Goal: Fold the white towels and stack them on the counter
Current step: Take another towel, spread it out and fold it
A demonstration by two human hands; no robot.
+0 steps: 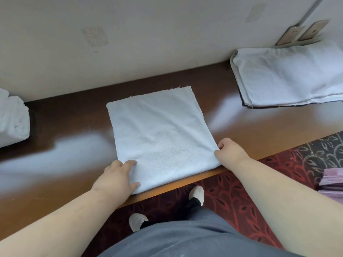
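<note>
A white towel [159, 134], folded to a rectangle, lies flat on the dark wooden counter [65, 127], its near edge at the counter's front rim. My left hand [117, 178] holds the towel's near left corner, thumb and fingers curled over the cloth. My right hand [230, 151] pinches the near right corner at the counter's edge. A stack of white towels [289, 76] sits at the back right against the wall. Another white towel bundle [13, 119] sits at the far left.
A pale wall [130, 34] runs along the back of the counter, with wall sockets [300, 33] at the upper right. Below the counter's front edge is red patterned carpet [241, 197] with my shoes on it. Pink folded cloth [332, 180] lies at the right edge.
</note>
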